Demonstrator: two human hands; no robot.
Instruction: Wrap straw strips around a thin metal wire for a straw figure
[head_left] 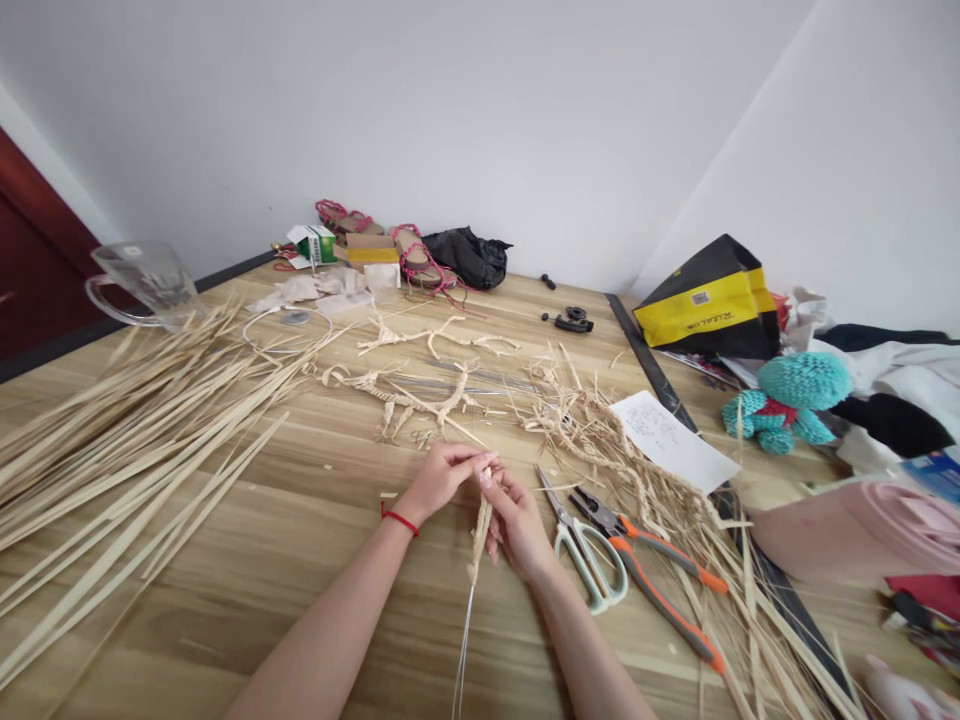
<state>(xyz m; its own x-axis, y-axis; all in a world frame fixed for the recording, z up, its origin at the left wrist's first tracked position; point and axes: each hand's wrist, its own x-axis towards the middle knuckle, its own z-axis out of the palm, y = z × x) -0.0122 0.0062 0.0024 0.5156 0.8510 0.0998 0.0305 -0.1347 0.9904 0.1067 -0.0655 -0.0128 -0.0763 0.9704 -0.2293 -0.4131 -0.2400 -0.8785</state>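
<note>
My left hand (442, 482), with a red string on its wrist, is closed in a pinch at the upper end of a straw-wrapped wire piece (481, 530). My right hand (519, 520) grips the same piece just below, thumb on top. Bare thin wires (466, 630) run from its lower end toward me. A pale straw strip (466, 434) reaches up and left from the fingertips. Beyond my hands lies a woven straw figure (442, 405) with branching limbs, and farther back another branching straw piece (435, 340). The fingers partly hide the piece's top.
Scissors (589, 560) and orange-handled pliers (660, 565) lie right of my right hand, beside braided straw (600, 440) and a written paper (671, 440). Loose straw strips (150, 430) spread at left near a glass mug (150, 285). Sandals (415, 258) and a black bag (469, 257) stand behind.
</note>
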